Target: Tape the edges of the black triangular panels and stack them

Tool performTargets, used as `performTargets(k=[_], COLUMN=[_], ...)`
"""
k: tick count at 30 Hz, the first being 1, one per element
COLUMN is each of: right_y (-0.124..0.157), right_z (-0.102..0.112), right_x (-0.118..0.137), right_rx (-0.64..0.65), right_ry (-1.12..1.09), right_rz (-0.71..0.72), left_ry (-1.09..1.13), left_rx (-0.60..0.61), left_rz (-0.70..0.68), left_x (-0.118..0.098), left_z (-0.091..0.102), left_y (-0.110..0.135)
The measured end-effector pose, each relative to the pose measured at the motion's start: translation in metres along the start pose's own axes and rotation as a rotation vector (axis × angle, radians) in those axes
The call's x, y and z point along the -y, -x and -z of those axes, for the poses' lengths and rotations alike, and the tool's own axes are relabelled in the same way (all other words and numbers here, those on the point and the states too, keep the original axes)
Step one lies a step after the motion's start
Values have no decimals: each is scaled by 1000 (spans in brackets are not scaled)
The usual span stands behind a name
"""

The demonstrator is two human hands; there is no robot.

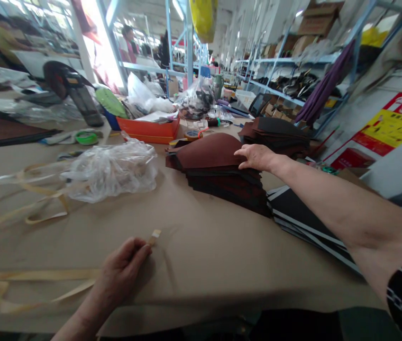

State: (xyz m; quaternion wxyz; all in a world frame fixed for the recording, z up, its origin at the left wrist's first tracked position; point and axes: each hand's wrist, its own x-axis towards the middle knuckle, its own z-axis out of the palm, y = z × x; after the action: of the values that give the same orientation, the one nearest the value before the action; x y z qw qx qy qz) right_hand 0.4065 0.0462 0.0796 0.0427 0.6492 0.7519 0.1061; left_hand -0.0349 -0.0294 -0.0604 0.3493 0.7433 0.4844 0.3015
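My left hand [123,270] rests near the table's front edge, its fingers pinched on the end of a pale tape strip [154,236]; the rest of the strip [37,275] trails off to the left. My right hand [256,157] reaches forward and lies on top of a stack of dark red-brown leather pieces [215,156], fingers curled over the edge of the top piece. Under and beside that stack lie black sheets with white edges [304,220].
A crumpled clear plastic bag [110,170] lies left of the stack, with looped tape strips [41,199] beside it. An orange tray [149,130], a tape roll [192,135] and another dark leather pile [275,132] sit farther back. Blue shelving [279,61] lines the right; people work at the back left.
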Motion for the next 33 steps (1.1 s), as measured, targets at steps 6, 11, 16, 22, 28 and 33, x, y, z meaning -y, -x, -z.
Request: performTargets(k=[6,11,16,22,28,33], right_y=[-1,-3,14,40,48,42], right_z=[-4,0,-13,-29,-29,-12], right_x=[-7,-11,-16,-39,-60,-59], right_rx=[49,83,51,16,-20,-189], right_ry=[-32,-26,20,43,21,-28], right_rz=[52,95,52,-39,-54,-161], left_ry=[-5,-24,-34,-54,-70,-66], left_rx=[-2,12,-3,31,43,64], left_rz=[12,21,24,50,82,106], left_x=[-2,-4,0,6,17,23], left_z=[0,1,1,3,3,6], left_y=[0,-1,0,1,0,-1])
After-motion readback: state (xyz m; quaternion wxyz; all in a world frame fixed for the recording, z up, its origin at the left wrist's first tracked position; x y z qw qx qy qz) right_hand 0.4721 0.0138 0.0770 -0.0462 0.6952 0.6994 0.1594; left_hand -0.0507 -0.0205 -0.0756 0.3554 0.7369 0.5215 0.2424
